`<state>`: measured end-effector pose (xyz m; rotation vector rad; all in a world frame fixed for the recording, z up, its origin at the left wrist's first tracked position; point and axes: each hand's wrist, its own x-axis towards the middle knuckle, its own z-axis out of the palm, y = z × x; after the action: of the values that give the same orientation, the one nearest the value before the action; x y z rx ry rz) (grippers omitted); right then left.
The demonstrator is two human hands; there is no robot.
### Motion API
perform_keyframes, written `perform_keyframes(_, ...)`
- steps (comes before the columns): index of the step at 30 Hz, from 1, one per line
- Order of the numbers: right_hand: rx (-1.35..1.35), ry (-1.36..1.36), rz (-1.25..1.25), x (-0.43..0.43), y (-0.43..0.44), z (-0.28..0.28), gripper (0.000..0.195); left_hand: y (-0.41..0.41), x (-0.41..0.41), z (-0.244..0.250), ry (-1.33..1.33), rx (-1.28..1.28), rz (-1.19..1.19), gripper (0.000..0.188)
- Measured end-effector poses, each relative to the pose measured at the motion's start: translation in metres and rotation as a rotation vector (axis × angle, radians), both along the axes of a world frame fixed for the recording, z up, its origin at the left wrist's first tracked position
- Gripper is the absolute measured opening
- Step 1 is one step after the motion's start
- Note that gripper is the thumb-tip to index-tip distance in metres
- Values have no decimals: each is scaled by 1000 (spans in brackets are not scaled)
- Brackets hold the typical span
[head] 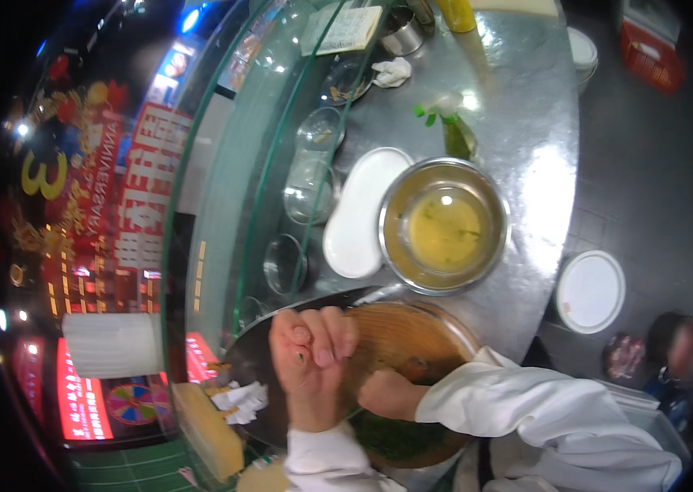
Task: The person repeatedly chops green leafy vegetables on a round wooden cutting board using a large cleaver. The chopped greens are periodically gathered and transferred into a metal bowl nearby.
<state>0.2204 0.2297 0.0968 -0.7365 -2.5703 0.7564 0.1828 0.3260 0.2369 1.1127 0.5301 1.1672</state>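
My left hand [312, 363] is raised at the left edge of a round wooden chopping block [408, 326]. Its palm faces up, its fingers are curled in, and a small green fleck shows on the skin; no object is visible in it. Over the block, my right hand [392, 393] is bent into a fist, and what it may hold is hidden. Just below it lies a heap of chopped dark green herbs [402, 433]. Beyond the block stands a steel bowl [386, 240] with yellow liquid and green bits, beside a white lid or tray [352, 227].
A glass partition [217, 203] runs along the left, with glass bowls [320, 132] by it. Farther back on the steel counter [525, 123] are a green-topped bottle [457, 135], crumpled tissue [392, 72] and a yellow container [458, 15]. A white-lidded bucket [590, 292] stands on the right.
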Motion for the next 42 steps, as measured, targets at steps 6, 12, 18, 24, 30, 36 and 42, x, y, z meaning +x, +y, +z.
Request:
perform_keyframes(6, 232, 109, 16, 0, -24, -23, 12, -114, -124, -22, 1117, 27, 510, 28)
perform_keyframes(12, 31, -327, 229, 15, -5, 10, 17, -202, -172, -56, 1675, 231, 228, 67)
perform_keyframes(18, 45, -477, 275, 10, -2, 31, 18, -238, -201, -98, 1720, 238, 185, 62)
perform_keyframes(24, 127, -502, 238, 14, -2, 45, 23, -242, -212, -97, 1618, 311, 326, 56)
perform_keyframes(30, 178, -396, 206, 32, -14, 79, 25, -276, -210, -71, 592, 63, 798, 24)
perform_keyframes(36, 106, -463, 108, 53, -33, 36, 26, -293, -194, -34, -773, -74, 624, 34)
perform_keyframes(42, 61, -333, 58, 46, -37, 77, 23, -315, -175, -22, -985, 113, 417, 50)
